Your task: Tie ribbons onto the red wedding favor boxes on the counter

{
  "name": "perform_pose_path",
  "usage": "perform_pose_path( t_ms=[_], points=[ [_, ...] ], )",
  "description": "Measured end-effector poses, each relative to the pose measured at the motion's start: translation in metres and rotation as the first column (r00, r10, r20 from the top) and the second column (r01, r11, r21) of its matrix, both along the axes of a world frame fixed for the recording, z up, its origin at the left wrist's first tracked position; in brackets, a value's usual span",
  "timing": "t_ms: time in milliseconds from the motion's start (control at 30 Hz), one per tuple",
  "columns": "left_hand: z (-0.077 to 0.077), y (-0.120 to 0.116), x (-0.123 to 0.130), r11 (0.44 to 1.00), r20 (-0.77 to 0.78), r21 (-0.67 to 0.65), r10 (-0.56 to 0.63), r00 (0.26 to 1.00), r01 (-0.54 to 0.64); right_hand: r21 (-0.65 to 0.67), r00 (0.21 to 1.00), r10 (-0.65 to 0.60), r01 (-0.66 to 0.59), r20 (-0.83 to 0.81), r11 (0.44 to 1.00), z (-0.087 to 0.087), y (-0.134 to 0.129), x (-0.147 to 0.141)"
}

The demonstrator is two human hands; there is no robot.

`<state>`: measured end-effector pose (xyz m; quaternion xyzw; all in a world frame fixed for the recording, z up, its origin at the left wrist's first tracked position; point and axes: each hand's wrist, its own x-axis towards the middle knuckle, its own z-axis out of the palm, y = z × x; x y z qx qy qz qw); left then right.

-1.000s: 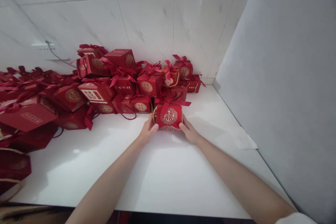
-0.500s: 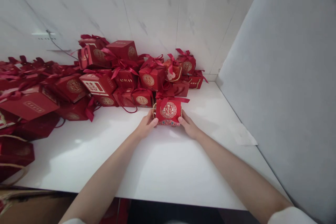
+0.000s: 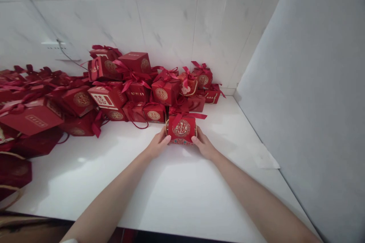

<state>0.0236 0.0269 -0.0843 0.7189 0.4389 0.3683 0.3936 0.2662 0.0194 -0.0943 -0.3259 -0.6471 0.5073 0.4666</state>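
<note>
Between my two hands is a small red gift box (image 3: 181, 128) with a round gold emblem, a patterned lower front, a gold cord at its sides and a red ribbon on top. My left hand (image 3: 159, 143) grips its left side, thumb at the front corner. On the opposite side my right hand (image 3: 203, 143) holds it the same way. The fingers behind the box are partly hidden. Just behind it stand stacked red boxes, among them one with a round gold emblem (image 3: 165, 92) and an orange-red one with a gold cord (image 3: 188, 84).
Many more red boxes (image 3: 31, 115) are piled along the left of the white table (image 3: 171, 193). A tiled wall (image 3: 165, 22) runs behind, with a socket and cable (image 3: 61, 47). A grey-white panel (image 3: 308, 95) bounds the right side. A cardboard box (image 3: 31, 229) sits below the front edge.
The whole scene sits slightly lower in the picture, as the camera has tilted up a little. Both hands keep their hold on the gift box, which has hardly moved against the stack.
</note>
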Motion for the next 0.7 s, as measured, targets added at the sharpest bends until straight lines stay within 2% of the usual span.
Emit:
perform_pose_path(
  t_ms=[333, 700],
  points=[
    [0.011, -0.005, 0.007, 0.999, -0.004, -0.036, -0.013, 1.000, 0.013, 0.019, 1.000, -0.015, 0.015, 0.008, 1.000, -0.004, 0.000, 0.003],
    [0.003, -0.004, 0.006, 1.000, -0.022, -0.005, 0.010, 1.000, -0.010, 0.021, 1.000, -0.028, 0.028, -0.011, 0.999, -0.006, 0.002, 0.003]
  ],
)
